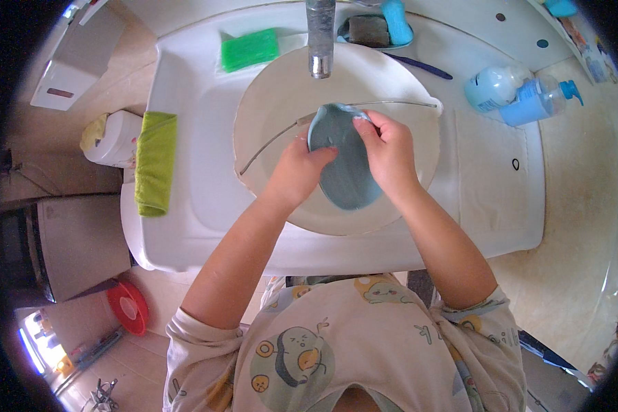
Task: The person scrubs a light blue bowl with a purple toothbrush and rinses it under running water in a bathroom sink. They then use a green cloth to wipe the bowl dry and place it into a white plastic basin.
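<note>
Both hands hold a soft grey-blue oval piece [347,170] with a paler blue edge; it looks like a shoe insole, though its exact kind is unclear. My left hand [301,170] grips its left side, thumb lying across the grey face. At the upper right edge, my right hand [386,147] pinches it between thumb and fingers, and a little white foam shows there. The far edge is bent over. Beneath the piece stands a round cream bucket [268,103] with a wire handle [273,148] across its mouth. Fingers under the piece are hidden.
A metal faucet [321,41] overhangs the bucket in the white sink [195,247]. Around its rim are green soap [251,50], a soap dish with a dark bar [368,31], a dark-handled brush or toothbrush [417,66], pump bottles [538,100] and a green towel [156,165].
</note>
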Action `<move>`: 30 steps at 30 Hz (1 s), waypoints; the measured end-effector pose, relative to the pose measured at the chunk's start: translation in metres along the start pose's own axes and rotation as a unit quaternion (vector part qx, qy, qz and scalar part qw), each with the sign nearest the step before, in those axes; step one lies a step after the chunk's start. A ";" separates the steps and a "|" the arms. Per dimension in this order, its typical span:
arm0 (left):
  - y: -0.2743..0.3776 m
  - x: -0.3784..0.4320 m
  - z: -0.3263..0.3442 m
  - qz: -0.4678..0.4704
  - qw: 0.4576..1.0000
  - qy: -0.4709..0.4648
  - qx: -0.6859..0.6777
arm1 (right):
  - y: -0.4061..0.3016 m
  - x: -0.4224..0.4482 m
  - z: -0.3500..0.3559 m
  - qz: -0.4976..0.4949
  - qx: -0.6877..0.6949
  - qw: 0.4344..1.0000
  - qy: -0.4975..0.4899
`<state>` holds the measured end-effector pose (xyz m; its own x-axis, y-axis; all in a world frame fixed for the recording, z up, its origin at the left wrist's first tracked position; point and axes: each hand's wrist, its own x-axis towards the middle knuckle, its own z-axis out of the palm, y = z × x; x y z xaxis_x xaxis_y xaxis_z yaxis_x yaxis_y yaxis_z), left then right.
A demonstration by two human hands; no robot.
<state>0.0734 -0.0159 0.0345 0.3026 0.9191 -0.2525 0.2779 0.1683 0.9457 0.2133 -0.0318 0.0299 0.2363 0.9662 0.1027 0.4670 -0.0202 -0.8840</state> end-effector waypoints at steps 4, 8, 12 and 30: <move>-0.005 0.003 -0.006 -0.148 0.975 -0.014 -0.163 | -0.001 -0.003 0.006 -0.012 0.059 0.998 0.005; -0.018 0.007 -0.011 -0.197 0.919 -0.086 -0.331 | 0.002 -0.001 0.008 -0.045 0.093 0.994 -0.024; -0.012 0.006 -0.011 -0.212 0.925 -0.024 -0.314 | 0.007 -0.002 0.008 -0.030 0.118 0.991 -0.057; -0.013 0.005 -0.013 -0.169 0.966 -0.096 -0.169 | 0.003 0.001 0.005 -0.051 0.003 0.999 -0.009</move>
<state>0.0597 -0.0091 0.0240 0.4199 0.7136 -0.5607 0.0859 0.5838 0.8073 0.2107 -0.0294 0.0250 0.1726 0.9675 0.1849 0.4828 0.0805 -0.8720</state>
